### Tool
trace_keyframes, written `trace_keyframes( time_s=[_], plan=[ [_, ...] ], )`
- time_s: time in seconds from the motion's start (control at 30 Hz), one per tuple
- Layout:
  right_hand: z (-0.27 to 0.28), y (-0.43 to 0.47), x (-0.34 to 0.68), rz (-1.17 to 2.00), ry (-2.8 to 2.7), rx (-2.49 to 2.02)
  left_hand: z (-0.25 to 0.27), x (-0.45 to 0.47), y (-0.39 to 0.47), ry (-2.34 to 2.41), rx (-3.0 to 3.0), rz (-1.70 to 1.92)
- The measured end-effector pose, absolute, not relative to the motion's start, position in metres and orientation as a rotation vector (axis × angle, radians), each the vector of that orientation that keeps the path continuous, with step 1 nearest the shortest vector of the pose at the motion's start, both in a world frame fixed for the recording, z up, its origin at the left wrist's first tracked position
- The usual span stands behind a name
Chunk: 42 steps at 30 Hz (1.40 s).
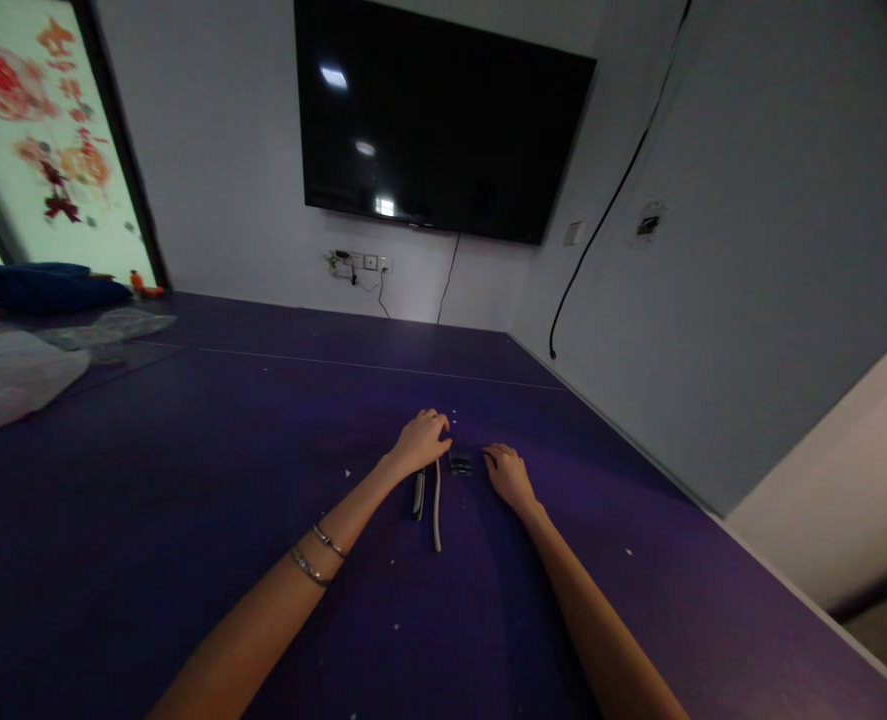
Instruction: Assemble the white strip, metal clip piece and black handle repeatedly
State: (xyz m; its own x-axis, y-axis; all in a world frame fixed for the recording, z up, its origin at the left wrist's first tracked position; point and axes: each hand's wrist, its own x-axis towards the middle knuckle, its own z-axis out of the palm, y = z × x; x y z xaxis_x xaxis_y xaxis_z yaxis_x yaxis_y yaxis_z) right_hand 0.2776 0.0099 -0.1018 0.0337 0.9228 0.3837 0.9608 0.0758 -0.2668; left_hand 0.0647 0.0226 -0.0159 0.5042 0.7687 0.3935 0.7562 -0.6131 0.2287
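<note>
Left hand (422, 441) half-curls palm-down at a pale strip (437, 510), grip unclear; right hand (510, 477) rests loosely bent, seemingly empty.

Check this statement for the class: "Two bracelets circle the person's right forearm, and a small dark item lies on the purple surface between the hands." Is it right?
Not quite: the head view shows the two bracelets on the left forearm, not the right. The small dark item does lie on the purple surface, between the left hand and right hand.
</note>
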Motion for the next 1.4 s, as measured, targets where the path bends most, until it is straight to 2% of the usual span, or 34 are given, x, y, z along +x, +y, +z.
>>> trace_keyframes(
  time_s=[0.1,0.23,0.37,0.47,0.8,0.97,1.17,1.4],
  plan=[
    [-0.103,0.011,0.279,-0.11,-1.899,-1.857,0.003,0.059,0.013,1.462,2.554,0.676],
    [-0.103,0.011,0.279,-0.111,-1.887,-1.862,0.013,0.052,-0.005,1.572,2.496,0.433],
    [-0.103,0.011,0.279,-0.118,-1.892,-1.856,0.003,0.045,-0.021,1.62,2.485,0.125],
    [-0.104,0.011,0.279,-0.127,-1.897,-1.857,-0.01,0.04,-0.028,1.651,2.464,0.026],
    [-0.107,0.013,0.278,-0.11,-1.873,-1.811,-0.033,0.045,-0.037,1.714,2.429,0.031],
    [-0.105,0.014,0.281,0.152,-1.674,-1.677,-0.036,0.044,-0.039,1.726,2.404,0.072],
    [-0.086,0.015,0.284,0.297,-1.466,-1.621,-0.04,0.033,-0.038,1.751,2.386,0.235],
    [-0.066,0.004,0.218,0.73,-1.342,-1.41,-0.028,0.032,-0.043,1.792,2.345,0.418]
  ],
)
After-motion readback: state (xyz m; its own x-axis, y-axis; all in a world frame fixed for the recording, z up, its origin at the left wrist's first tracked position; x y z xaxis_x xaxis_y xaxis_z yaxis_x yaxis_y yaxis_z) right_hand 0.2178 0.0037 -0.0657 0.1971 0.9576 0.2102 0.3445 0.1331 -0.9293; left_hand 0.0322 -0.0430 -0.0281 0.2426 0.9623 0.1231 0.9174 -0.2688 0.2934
